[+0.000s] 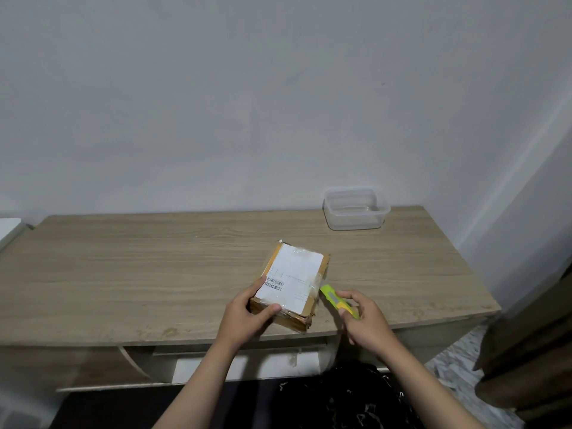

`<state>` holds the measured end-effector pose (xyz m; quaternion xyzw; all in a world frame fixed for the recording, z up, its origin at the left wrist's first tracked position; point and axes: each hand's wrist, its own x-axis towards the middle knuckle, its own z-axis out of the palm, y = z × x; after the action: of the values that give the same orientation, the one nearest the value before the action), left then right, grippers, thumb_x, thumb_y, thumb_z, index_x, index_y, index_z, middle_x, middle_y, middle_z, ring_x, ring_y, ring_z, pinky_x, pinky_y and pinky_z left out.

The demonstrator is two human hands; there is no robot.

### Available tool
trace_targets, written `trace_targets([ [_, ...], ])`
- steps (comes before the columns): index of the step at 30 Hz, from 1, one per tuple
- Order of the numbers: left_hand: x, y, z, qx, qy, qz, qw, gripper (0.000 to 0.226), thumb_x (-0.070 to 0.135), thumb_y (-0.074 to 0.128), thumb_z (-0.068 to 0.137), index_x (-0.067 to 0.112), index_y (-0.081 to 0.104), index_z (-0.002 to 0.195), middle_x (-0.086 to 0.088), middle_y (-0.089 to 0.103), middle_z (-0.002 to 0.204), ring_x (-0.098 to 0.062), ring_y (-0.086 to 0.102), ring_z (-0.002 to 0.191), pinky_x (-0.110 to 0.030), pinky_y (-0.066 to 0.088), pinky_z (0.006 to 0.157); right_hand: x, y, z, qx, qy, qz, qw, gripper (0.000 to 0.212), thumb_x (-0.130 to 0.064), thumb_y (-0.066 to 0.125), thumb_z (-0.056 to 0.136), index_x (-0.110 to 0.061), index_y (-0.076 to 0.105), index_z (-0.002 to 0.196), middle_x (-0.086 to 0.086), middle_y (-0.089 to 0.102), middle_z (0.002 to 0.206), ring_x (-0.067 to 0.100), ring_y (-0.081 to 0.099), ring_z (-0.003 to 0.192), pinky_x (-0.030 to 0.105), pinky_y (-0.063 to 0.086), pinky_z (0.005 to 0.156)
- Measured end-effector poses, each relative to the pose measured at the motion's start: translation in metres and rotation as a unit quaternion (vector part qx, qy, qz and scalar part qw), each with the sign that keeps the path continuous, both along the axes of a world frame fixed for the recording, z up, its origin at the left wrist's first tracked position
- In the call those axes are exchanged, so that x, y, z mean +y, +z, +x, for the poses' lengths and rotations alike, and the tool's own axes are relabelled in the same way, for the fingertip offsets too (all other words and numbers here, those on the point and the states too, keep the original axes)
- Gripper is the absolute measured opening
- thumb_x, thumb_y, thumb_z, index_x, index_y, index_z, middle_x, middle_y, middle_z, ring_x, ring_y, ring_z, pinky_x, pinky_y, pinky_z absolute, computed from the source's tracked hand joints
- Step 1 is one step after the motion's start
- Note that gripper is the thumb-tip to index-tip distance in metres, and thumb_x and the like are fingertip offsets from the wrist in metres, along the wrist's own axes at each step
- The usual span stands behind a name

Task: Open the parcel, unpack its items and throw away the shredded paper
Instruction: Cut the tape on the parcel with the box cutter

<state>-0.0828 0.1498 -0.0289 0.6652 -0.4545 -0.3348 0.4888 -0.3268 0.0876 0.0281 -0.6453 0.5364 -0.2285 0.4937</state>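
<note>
bare desk (123,274) left of parcel (291,283)

Table (130,274): light wood-grain top, set against a pale wall (216,88). Clear plastic container (356,209), lidless, at the table's far right edge near the wall. Dark wooden panel (532,351) stands right of the table. Patterned floor (455,363) shows below the table's right end.

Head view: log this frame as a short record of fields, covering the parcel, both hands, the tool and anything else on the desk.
parcel: taped brown box, white label up, still sealed, on desk
left hand: grip on parcel's near left corner
right hand: holds cutter
cutter: green-yellow, tip at parcel's right side
tub: clear plastic, no lid, far right of desk
shredded paper: none visible
</note>
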Motion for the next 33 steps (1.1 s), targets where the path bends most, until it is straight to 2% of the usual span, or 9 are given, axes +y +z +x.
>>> trace_targets([
  [4, 0.000, 0.003, -0.001, -0.001, 0.001, 0.000, 1.000, 0.072, 0.041, 0.080, 0.056, 0.031, 0.058, 0.124, 0.024, 0.061, 0.113, 0.012, 0.059, 0.097, -0.008, 0.046, 0.084, 0.003, -0.004, -0.003, -0.004, -0.004, 0.000, 1.000, 0.034, -0.007, 0.053, 0.090, -0.023, 0.055, 0.120, 0.011, 0.059, 0.097, 0.009, 0.050, 0.032, 0.021, 0.040, 0.037],
  [8, 0.001, 0.002, 0.001, -0.005, -0.001, 0.003, 1.000, 0.074, 0.051, 0.076, 0.053, 0.036, 0.057, 0.123, 0.022, 0.060, 0.116, 0.010, 0.058, 0.105, -0.008, 0.044, 0.088, 0.006, -0.004, -0.002, -0.013, -0.007, 0.003, 1.000, 0.034, -0.006, 0.052, 0.090, -0.024, 0.055, 0.119, 0.008, 0.060, 0.083, 0.009, 0.049, 0.032, 0.020, 0.039, 0.036],
  [12, 0.001, 0.002, 0.002, -0.007, -0.007, 0.004, 1.000, 0.075, 0.049, 0.078, 0.054, 0.031, 0.057, 0.124, 0.017, 0.062, 0.118, 0.009, 0.058, 0.105, -0.007, 0.044, 0.087, 0.008, -0.005, -0.001, -0.019, -0.011, 0.009, 1.000, 0.034, -0.006, 0.052, 0.090, -0.025, 0.056, 0.117, 0.009, 0.063, 0.082, 0.009, 0.049, 0.032, 0.020, 0.039, 0.037],
  [17, -0.001, 0.004, 0.002, -0.009, -0.014, 0.010, 1.000, 0.074, 0.044, 0.080, 0.057, 0.025, 0.058, 0.125, 0.034, 0.064, 0.102, 0.015, 0.058, 0.096, -0.004, 0.043, 0.082, 0.003, -0.006, 0.001, -0.028, -0.021, 0.012, 0.999, 0.032, -0.006, 0.051, 0.090, -0.026, 0.057, 0.116, 0.006, 0.059, 0.064, 0.011, 0.046, 0.032, 0.019, 0.037, 0.035],
  [21, 0.000, 0.005, 0.000, -0.014, -0.007, 0.007, 1.000, 0.077, 0.052, 0.076, 0.054, 0.031, 0.056, 0.125, 0.017, 0.061, 0.118, 0.011, 0.056, 0.108, -0.014, 0.044, 0.094, 0.007, -0.007, 0.001, -0.028, -0.021, 0.000, 0.999, 0.032, -0.005, 0.052, 0.090, -0.025, 0.057, 0.115, 0.005, 0.060, 0.065, 0.012, 0.046, 0.032, 0.021, 0.038, 0.036],
  [24, 0.000, 0.005, 0.000, -0.016, -0.007, 0.007, 1.000, 0.078, 0.052, 0.076, 0.054, 0.029, 0.056, 0.126, 0.016, 0.060, 0.119, 0.011, 0.055, 0.109, -0.011, 0.043, 0.094, 0.008, -0.008, -0.001, -0.021, -0.013, -0.006, 1.000, 0.033, -0.006, 0.052, 0.090, -0.025, 0.056, 0.116, 0.010, 0.060, 0.082, 0.010, 0.048, 0.031, 0.021, 0.039, 0.036],
  [27, 0.000, 0.003, 0.001, -0.012, -0.002, 0.006, 1.000, 0.075, 0.046, 0.078, 0.056, 0.029, 0.056, 0.126, 0.015, 0.062, 0.119, 0.007, 0.057, 0.109, -0.015, 0.044, 0.095, 0.010, -0.009, -0.003, -0.019, -0.009, -0.011, 1.000, 0.032, -0.006, 0.052, 0.090, -0.023, 0.056, 0.116, 0.010, 0.059, 0.090, 0.009, 0.048, 0.030, 0.020, 0.039, 0.036],
  [31, 0.000, 0.002, 0.001, -0.007, -0.010, 0.008, 1.000, 0.066, 0.030, 0.082, 0.064, 0.029, 0.057, 0.125, 0.014, 0.061, 0.119, 0.011, 0.057, 0.105, -0.008, 0.044, 0.088, 0.009, -0.010, -0.005, -0.018, -0.002, -0.001, 1.000, 0.032, -0.008, 0.052, 0.090, -0.025, 0.056, 0.116, 0.011, 0.063, 0.087, 0.010, 0.048, 0.032, 0.021, 0.039, 0.036],
  [33, 0.000, 0.003, 0.002, -0.003, -0.014, 0.007, 1.000, 0.064, 0.025, 0.082, 0.066, 0.027, 0.056, 0.124, 0.014, 0.061, 0.118, 0.013, 0.057, 0.104, -0.004, 0.042, 0.085, 0.006, -0.008, -0.004, -0.016, 0.002, 0.001, 1.000, 0.032, -0.007, 0.053, 0.090, -0.026, 0.056, 0.116, 0.013, 0.065, 0.076, 0.012, 0.047, 0.032, 0.021, 0.038, 0.036],
])
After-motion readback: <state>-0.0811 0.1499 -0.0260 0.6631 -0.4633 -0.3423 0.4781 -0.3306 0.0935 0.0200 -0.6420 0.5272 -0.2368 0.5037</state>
